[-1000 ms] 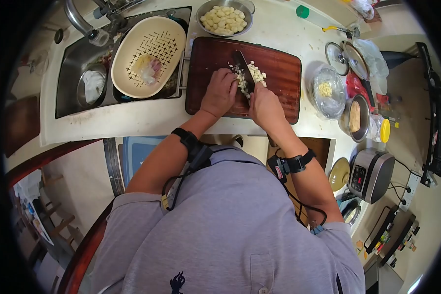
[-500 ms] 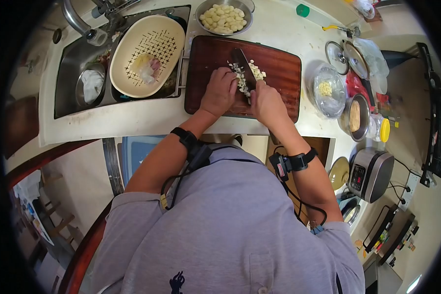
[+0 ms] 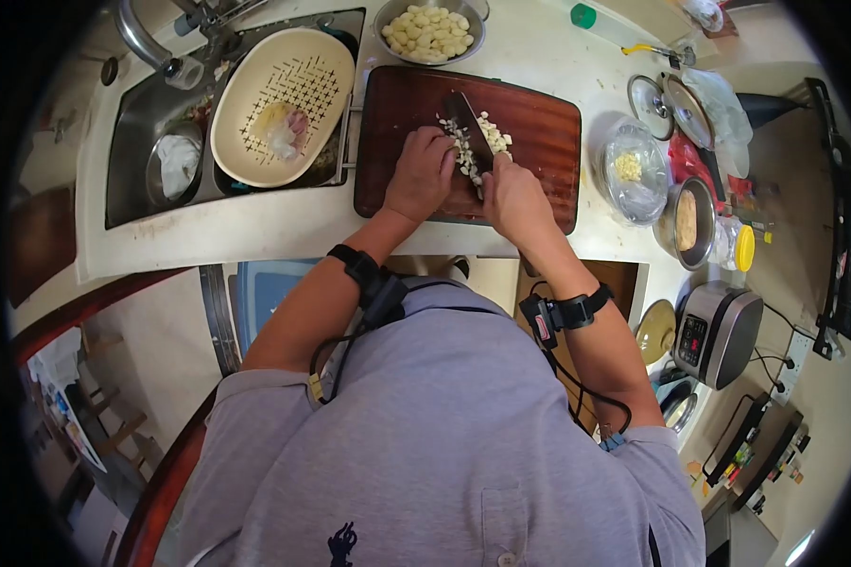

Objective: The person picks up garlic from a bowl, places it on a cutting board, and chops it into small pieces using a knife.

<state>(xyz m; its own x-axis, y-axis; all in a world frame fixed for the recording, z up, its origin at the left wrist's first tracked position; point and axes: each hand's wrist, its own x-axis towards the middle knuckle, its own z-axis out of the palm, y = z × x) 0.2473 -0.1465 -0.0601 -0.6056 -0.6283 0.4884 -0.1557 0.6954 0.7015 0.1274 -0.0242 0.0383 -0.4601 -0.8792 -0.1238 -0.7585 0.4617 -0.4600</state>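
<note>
My right hand (image 3: pixel 518 197) is wrapped round the handle of a kitchen knife (image 3: pixel 469 121), whose dark blade points away from me over a brown wooden cutting board (image 3: pixel 539 118). Chopped white pieces (image 3: pixel 464 159), which look like garlic, lie along the blade's left side. More diced pieces (image 3: pixel 494 133) sit to its right. Left of the blade, my left hand (image 3: pixel 422 172) rests on the board with fingers curled together at the edge of the chopped pieces. Its fingertips are partly hidden, so whatever they pinch does not show.
Beyond the board stands a metal bowl (image 3: pixel 428 59) of peeled cloves. To the left, a cream colander (image 3: pixel 227 142) lies over the sink (image 3: pixel 128 194). A plastic-covered bowl (image 3: pixel 633 203) with chopped bits and a steel pot (image 3: pixel 668 231) are at the right, near a rice cooker (image 3: pixel 733 335).
Both hands and the knife stay in nearly the same place. The view has shifted very slightly.
</note>
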